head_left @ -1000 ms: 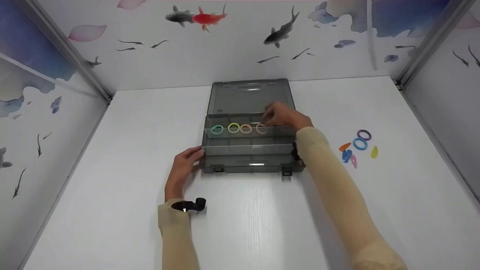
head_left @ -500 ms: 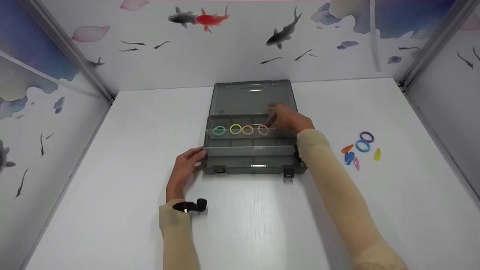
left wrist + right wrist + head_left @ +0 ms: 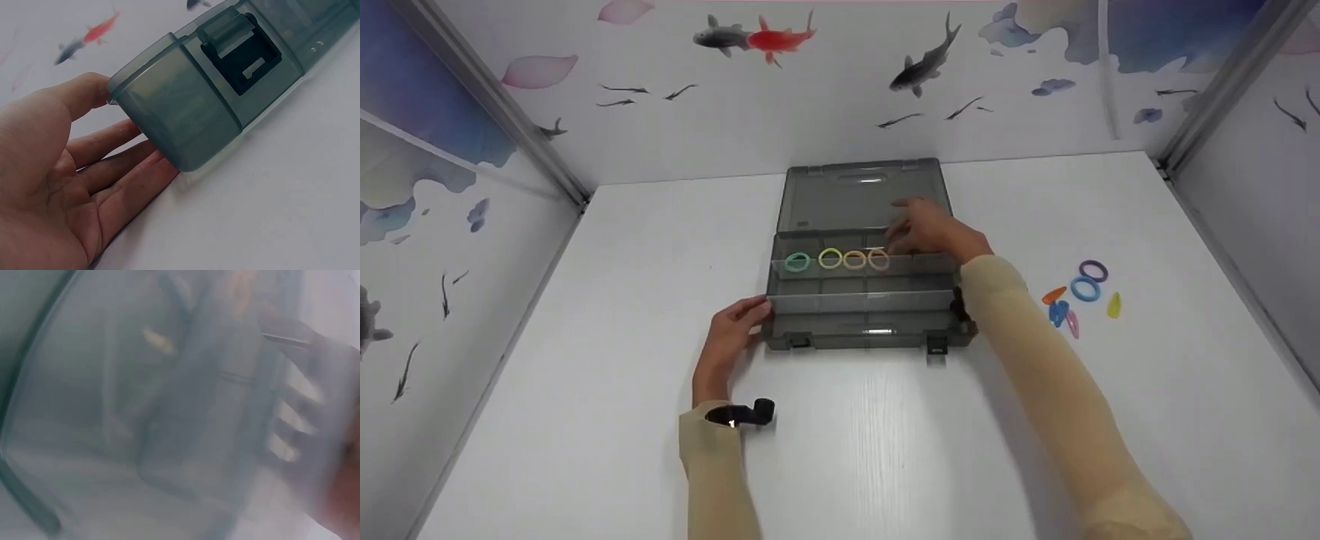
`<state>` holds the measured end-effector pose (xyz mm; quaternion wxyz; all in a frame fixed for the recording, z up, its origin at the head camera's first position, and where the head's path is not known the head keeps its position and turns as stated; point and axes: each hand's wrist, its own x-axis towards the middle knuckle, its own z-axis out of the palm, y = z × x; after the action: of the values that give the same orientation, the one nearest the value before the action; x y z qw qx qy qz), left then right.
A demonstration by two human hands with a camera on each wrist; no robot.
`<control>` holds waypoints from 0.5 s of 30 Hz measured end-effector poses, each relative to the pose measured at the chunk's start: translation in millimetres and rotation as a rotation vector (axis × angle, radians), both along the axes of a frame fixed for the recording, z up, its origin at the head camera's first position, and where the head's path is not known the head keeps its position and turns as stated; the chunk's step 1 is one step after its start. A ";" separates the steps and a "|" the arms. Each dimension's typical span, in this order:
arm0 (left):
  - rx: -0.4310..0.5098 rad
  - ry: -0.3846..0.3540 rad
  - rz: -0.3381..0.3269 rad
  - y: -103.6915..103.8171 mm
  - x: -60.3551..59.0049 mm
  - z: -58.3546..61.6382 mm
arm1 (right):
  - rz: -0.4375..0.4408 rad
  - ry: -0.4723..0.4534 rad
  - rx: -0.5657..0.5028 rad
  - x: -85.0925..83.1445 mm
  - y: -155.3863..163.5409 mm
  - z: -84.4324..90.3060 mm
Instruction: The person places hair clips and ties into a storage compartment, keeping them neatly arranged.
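At the centre of the frame a smoky grey translucent plastic organiser box [image 3: 859, 300] is showing four hair rings in its back row: a mint green ring [image 3: 797, 262], a yellow-green ring [image 3: 830, 258], a peach ring [image 3: 854, 259] and a pale beige ring [image 3: 878, 259]. At the right, on the white table [image 3: 585, 300], a purple ring [image 3: 1093, 270], a blue ring [image 3: 1084, 289], an orange clip [image 3: 1051, 295], a blue clip [image 3: 1058, 312], a pink clip [image 3: 1072, 324] and a yellow clip [image 3: 1114, 304] are lying. Both sleeves are showing beige.

The person wears long, close-fitting sleeves of a pale beige colour on both arms. The left sleeve [image 3: 712, 472] ends at the wrist, and there a small black camera [image 3: 744, 413] with a rounded end is fixed. The right sleeve [image 3: 1050, 405] covers the arm up to the wrist, and a small black device [image 3: 958, 306] shows beside it. Both hands are bare, without rings or gloves.
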<state>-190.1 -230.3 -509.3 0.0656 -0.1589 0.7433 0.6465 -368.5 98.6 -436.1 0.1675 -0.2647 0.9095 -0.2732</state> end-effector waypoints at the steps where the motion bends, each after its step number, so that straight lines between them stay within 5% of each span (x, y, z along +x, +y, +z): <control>1: -0.001 -0.007 0.001 -0.5 0.4 -0.1 | 0.011 0.003 -0.016 1.3 2.3 2.5; 15: -0.030 -0.010 -0.013 0.1 -1.5 1.0 | 0.032 0.145 -0.214 50.9 55.8 33.6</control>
<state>-191.6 -230.3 -508.3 0.0713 -0.1584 0.7535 0.6340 -317.6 154.4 -402.5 0.0762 -0.3145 0.8806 -0.3460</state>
